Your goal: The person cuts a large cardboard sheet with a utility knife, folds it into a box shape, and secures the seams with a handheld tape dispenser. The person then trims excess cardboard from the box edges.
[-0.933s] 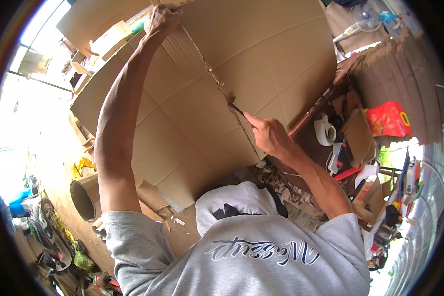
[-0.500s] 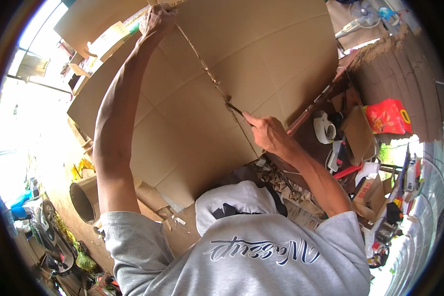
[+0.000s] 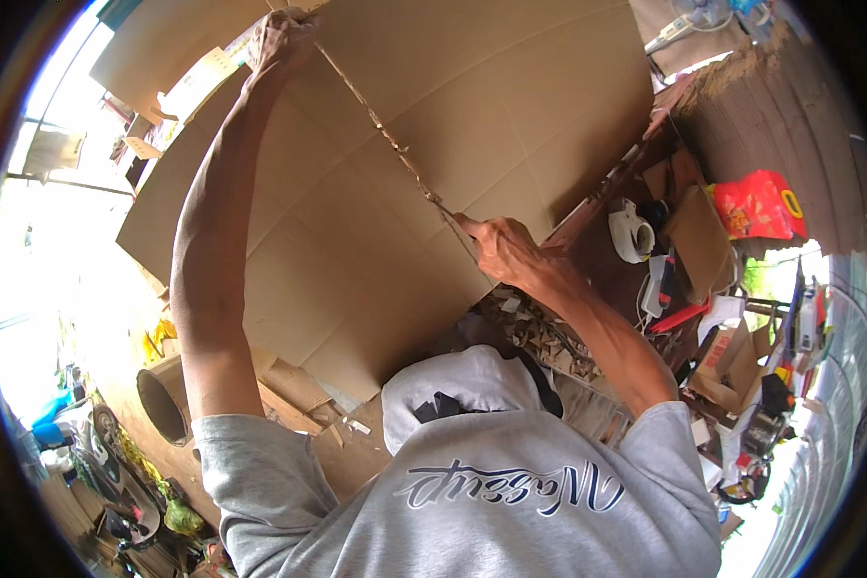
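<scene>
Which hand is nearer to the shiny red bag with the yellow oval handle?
Right. The right hand is left of the bag, mid-picture; the left hand is farther left, near the picture's top, on the big brown cardboard sheet.

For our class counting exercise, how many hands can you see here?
2: the left hand near the picture's top, at the cardboard sheet, and the right hand lower, near the jagged line. No others show.

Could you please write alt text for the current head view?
A person's left hand grips a large cardboard sheet near its far end; the right hand holds a thin tool, mostly hidden, at a ragged line. Scraps lie nearby.
</scene>
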### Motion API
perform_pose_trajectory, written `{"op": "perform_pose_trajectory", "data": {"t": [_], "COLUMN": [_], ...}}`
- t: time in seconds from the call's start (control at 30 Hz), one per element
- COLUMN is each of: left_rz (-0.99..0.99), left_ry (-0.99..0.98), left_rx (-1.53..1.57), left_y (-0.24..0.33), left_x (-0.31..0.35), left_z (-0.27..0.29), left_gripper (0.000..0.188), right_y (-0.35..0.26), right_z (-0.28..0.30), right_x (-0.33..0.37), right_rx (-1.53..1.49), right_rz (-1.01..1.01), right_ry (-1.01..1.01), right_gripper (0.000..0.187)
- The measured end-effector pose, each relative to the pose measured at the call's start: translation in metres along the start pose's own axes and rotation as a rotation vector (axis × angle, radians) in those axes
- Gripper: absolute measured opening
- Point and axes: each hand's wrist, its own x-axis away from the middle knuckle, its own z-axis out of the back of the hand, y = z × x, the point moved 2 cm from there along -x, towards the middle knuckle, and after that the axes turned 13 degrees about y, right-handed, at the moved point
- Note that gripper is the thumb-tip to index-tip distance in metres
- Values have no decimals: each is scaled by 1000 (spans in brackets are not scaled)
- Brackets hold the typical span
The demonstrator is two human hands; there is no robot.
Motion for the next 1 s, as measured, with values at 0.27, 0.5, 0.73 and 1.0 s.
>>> {"op": "perform_pose_trajectory", "data": {"t": [0.27,0.5,0.73,1.0], "left_rz": [-30,-38,48,27], "left_ry": [-32,-107,-160,-97], "left_rx": [149,157,9,51], "left_y": [8,0,-6,-6], "left_x": [3,-7,-11,-8], "left_z": [1,-11,-16,-14], "left_gripper": [36,36,38,41], "right_y": [2,16,18,22], "right_z": [12,2,-12,-24], "right_x": [22,64,92,105], "right_rx": [-88,-116,-71,-128], "right_rz": [13,-64,-111,-65], "right_ry": [111,84,131,225], "right_gripper": [44,47,50,50]}}
